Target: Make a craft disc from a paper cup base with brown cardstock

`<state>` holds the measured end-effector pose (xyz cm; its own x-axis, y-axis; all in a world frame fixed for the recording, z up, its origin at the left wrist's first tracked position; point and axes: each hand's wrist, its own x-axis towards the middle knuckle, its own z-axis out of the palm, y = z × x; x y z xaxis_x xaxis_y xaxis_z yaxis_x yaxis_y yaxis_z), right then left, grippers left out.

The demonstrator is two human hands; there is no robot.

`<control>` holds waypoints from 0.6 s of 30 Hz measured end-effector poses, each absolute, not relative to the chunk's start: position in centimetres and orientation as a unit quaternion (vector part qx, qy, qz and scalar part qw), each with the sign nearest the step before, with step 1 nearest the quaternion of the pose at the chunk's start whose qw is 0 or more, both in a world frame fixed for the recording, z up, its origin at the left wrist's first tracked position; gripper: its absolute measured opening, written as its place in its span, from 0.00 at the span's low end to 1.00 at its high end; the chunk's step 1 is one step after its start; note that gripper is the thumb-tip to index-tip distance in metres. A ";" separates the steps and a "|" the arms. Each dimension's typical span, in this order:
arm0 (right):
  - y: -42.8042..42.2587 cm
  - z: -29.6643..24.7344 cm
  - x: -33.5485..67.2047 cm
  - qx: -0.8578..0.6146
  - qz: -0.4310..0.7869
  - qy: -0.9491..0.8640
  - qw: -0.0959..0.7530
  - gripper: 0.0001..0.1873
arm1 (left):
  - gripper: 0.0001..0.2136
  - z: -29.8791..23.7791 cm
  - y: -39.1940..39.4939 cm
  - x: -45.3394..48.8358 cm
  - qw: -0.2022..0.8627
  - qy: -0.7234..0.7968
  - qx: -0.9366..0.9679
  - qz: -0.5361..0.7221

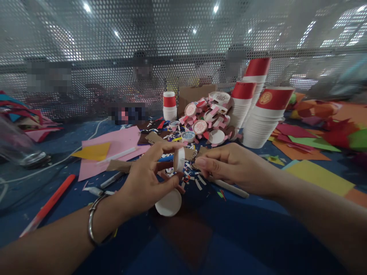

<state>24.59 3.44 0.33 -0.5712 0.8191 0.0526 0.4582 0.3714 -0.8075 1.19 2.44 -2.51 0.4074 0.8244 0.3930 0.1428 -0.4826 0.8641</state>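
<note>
My left hand [143, 177] grips a shallow round paper cup bottom [180, 159] by its rim, between thumb and fingers. The disc stands on edge, its white rim facing right. Just to the right, my right hand [236, 165] is closed in a pinch, and what its fingertips hold cannot be made out. Below my left fingers a white paper disc [168, 203] lies on the blue table [126, 248]. Beneath both hands are scattered paper scraps [197, 181]. Under my right hand lies a pale stick-like piece [231, 188].
Behind my hands is a heap of cut cup bottoms with pink tabs [200, 126]. Stacked red-and-white paper cups [259, 122] stand at the right, near coloured paper [321, 177]. Pink paper [123, 141], a red marker [48, 204] and a white cable [71, 154] are at left.
</note>
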 end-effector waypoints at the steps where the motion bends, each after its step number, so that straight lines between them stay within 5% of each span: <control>1: 3.4 0.4 24.6 -0.402 0.392 -0.795 0.229 0.33 | 0.24 -2.5 2.5 1.2 0.371 0.330 0.750 0.436; 18: 3.4 0.4 24.7 -0.389 0.400 -0.797 0.232 0.30 | 0.27 -2.8 2.6 0.9 0.310 0.323 0.772 0.451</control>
